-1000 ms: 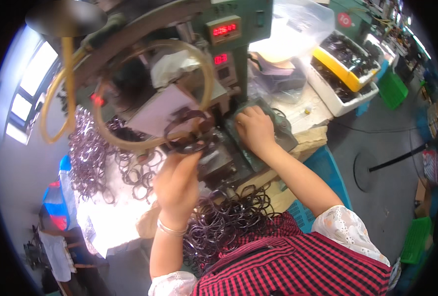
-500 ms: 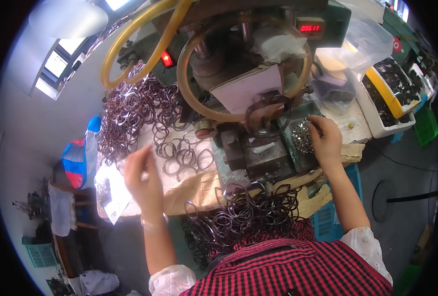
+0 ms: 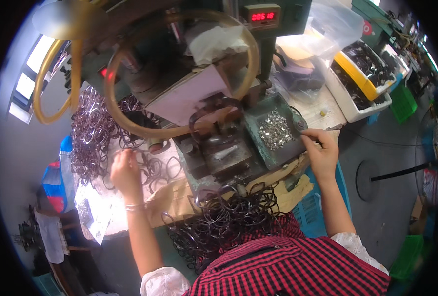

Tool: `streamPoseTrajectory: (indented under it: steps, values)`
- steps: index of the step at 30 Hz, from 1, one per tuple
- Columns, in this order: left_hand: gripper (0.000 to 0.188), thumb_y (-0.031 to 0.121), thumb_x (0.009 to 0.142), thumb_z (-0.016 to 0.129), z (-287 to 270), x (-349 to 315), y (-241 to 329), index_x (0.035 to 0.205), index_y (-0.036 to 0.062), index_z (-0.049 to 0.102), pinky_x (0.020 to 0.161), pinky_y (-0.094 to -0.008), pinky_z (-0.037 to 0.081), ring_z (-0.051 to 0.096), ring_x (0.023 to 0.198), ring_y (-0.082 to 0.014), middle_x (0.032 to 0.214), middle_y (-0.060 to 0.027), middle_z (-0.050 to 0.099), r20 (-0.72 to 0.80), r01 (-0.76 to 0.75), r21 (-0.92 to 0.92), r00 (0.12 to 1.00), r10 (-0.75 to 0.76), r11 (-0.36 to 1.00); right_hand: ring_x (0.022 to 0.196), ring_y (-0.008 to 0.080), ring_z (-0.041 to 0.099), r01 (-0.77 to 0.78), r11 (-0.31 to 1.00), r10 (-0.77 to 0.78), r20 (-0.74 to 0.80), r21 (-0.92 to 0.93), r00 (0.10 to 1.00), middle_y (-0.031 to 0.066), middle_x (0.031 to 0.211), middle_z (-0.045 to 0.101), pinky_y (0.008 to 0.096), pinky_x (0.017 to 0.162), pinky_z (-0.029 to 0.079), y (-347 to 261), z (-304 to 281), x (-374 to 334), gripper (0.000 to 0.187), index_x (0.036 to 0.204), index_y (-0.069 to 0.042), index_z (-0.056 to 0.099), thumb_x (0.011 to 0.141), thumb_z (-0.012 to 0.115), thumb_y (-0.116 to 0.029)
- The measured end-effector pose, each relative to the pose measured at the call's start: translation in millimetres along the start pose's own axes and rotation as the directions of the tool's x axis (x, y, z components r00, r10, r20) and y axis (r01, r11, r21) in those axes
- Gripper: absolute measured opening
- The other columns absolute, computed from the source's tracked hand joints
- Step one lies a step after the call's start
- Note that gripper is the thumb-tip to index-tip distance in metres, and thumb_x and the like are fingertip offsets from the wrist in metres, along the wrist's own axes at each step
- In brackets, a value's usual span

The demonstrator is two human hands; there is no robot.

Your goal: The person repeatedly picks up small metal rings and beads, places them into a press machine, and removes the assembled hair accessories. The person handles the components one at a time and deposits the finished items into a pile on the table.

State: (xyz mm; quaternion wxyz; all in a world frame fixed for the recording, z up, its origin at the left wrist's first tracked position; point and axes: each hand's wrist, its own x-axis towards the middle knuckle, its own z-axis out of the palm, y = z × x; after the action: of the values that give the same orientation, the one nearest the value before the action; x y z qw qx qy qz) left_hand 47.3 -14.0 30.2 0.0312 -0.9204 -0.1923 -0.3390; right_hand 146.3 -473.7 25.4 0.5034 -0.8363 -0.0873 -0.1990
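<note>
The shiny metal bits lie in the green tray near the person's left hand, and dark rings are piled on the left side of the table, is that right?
Not quite: the head view shows the shiny metal bits in the green tray near the right hand. The dark rings are piled on the left side of the table, as you said.

I can't tell whether the left hand (image 3: 126, 172) pinches anything; its fingertips blur against the rings (image 3: 90, 130). At the right hand (image 3: 323, 155), the spot where finger and thumb near each other is too small for me to judge. The metal bits (image 3: 276, 130) are too tiny to make out singly. The hose (image 3: 147, 131) hides part of the press (image 3: 293, 14), whose top I lose past the upper edge.
</note>
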Motion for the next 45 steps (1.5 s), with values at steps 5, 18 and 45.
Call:
streamPoseTrajectory:
  steps: [5, 18, 45]
  values:
    - [0.013, 0.013, 0.094, 0.068, -31, 26, 8, 0.104, 0.0055, 0.069, 0.060, -0.0290, 0.044, 0.055, 0.063, -0.0130, 0.074, -0.0010, 0.062, 0.002, 0.170, -0.446, 0.982, -0.189, 0.879, 0.085, 0.0256, 0.069, 0.166, 0.937, -0.233, 0.198, 0.306, 0.952, 0.0108, 0.092, 0.073, 0.0341, 0.079, 0.053, -79, 31, 19, 0.011, 0.094, -0.003, 0.074, 0.083, 0.073, -0.005]
    - [0.031, 0.011, 0.099, 0.065, -26, -28, 56, 0.129, 0.0013, 0.065, 0.052, -0.0171, 0.041, 0.059, 0.063, -0.0077, 0.093, -0.0058, 0.071, 0.316, 0.406, -0.908, 0.829, -0.462, 0.106, 0.092, 0.0092, 0.064, -0.348, 0.650, 0.044, 0.424, 0.676, 0.905, 0.0039, 0.096, 0.070, 0.0251, 0.084, 0.050, -107, 96, 11, 0.034, 0.118, 0.001, 0.064, 0.085, 0.071, 0.001]
    - [0.029, -0.015, 0.079, 0.066, -82, 5, 173, 0.103, 0.0011, 0.070, 0.059, -0.0284, 0.049, 0.062, 0.066, -0.0196, 0.084, -0.0109, 0.064, -0.322, -0.513, -0.586, 0.858, 0.400, 0.628, 0.112, 0.0321, 0.061, 0.244, 0.927, -0.206, 0.160, -0.283, 0.965, 0.0103, 0.113, 0.067, 0.0437, 0.079, 0.054, 12, 70, 30, 0.011, 0.087, -0.009, 0.067, 0.078, 0.073, -0.013]
